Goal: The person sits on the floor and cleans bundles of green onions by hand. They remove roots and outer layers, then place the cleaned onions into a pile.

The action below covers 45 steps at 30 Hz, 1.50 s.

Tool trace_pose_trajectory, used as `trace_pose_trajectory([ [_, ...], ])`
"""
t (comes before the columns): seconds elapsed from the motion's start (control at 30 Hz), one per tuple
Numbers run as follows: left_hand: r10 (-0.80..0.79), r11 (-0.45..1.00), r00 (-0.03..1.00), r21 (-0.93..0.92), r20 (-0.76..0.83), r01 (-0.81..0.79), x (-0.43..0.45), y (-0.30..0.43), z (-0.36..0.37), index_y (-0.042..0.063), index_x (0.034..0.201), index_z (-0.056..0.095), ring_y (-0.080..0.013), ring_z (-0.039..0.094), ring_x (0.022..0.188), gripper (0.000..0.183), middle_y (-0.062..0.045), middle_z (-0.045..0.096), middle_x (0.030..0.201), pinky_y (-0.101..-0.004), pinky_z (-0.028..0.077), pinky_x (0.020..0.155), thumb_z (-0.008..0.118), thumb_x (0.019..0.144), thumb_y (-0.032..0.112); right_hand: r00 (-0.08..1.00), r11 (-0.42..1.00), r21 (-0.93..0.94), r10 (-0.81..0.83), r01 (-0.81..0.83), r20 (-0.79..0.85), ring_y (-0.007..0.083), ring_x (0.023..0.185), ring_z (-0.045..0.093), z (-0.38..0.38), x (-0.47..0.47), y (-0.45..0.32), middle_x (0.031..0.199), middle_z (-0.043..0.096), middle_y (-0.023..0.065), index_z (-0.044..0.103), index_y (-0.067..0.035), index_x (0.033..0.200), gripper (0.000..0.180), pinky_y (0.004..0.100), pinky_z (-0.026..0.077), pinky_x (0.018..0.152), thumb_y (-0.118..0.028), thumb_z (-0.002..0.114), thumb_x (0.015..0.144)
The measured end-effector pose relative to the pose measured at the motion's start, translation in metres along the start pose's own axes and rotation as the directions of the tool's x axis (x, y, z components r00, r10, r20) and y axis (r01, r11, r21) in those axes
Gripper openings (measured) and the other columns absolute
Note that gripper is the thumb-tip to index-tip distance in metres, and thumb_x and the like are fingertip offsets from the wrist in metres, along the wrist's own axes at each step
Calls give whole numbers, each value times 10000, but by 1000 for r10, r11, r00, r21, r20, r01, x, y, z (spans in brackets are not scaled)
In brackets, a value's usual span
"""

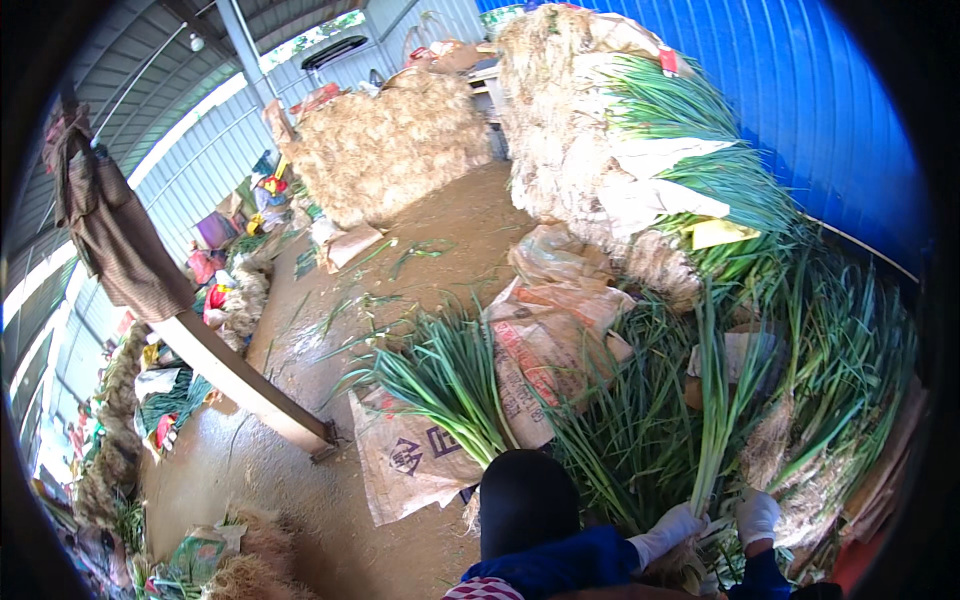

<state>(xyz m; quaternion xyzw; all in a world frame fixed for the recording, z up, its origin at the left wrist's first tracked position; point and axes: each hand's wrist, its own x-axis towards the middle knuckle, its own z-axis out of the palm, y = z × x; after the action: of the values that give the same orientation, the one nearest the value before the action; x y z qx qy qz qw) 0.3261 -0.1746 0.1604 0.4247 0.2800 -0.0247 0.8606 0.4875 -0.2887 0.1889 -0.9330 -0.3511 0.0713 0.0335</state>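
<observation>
My left hand (675,531), in a white glove and blue sleeve, is closed around the pale lower stems of a bunch of green onions (718,427), whose leaves point up and away. Close on its right is my right hand (757,516), also white-gloved; its fingers are partly hidden, so its hold cannot be told. Loose green onions (637,405) lie in a heap beyond and around both hands. Another bundle of green onions (446,382) rests on printed woven sacks (412,457), beside my dark-clad knee (529,499).
Tall stacks of green onions (555,135) line the blue corrugated wall (847,112). A post (247,382) with a garment hung on it (124,225) rises at left from the wet floor (300,517). A person (268,199) sits far back by more bundles.
</observation>
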Motion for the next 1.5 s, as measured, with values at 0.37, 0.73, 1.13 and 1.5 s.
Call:
trace_pose_trajectory([
  [0.37,120,894,987,-443,106,-61,-4,5,10,37,1036,579,-123,551,673,214,-43,595,816,-261,468,588,666,845,75,864,56,963,-430,-265,263,96,451,507,-54,-36,-56,585,578,32,651,-16,825,209,235,396,414,-220,627,865],
  [0.73,223,973,965,31,140,-229,20,-3,-6,43,1046,590,-118,547,838,252,-13,610,909,-263,468,759,708,837,120,813,-481,746,-567,-461,137,157,303,406,-42,-38,-41,381,436,37,580,-1,544,404,285,352,337,-252,588,861],
  [1.13,233,945,969,-257,88,-203,15,-2,-5,59,1046,557,-120,574,738,188,-13,599,839,-259,492,703,635,875,70,672,-498,681,-740,-536,-13,140,375,402,-9,-58,-46,490,478,45,556,-21,625,377,285,339,362,-291,530,886],
  [1.5,150,988,988,38,35,-151,-53,71,-7,86,928,626,-62,510,546,232,40,522,628,-225,392,474,604,907,316,498,715,583,-694,386,520,272,898,635,-48,-63,-56,1000,684,100,705,-116,1027,325,394,484,836,-372,559,892],
])
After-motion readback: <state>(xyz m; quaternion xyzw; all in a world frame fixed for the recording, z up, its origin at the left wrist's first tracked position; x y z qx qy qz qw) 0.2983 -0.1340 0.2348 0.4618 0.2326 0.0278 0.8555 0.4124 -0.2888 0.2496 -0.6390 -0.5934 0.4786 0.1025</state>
